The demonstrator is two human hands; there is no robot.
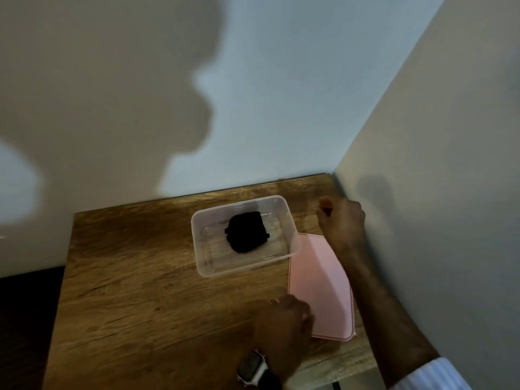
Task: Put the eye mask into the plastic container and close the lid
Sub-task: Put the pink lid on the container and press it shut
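A black eye mask (247, 231), folded up, lies inside the clear plastic container (202, 260) on the wooden table. The container has no lid on it. The pink lid (320, 282) lies flat on the table just right of the container and nearer to me. My left hand (287, 322), with a watch on its wrist, rests on the table at the lid's near left corner, fingers curled; whether it grips the lid is hidden. My right hand (339, 218) hovers beyond the lid, right of the container, fingers curled and holding nothing I can see.
The wooden table (135, 277) stands in a corner, with a wall behind it and another wall (436, 192) close along its right edge. A dark surface (25, 319) lies left of the table. Shadows fall on the back wall.
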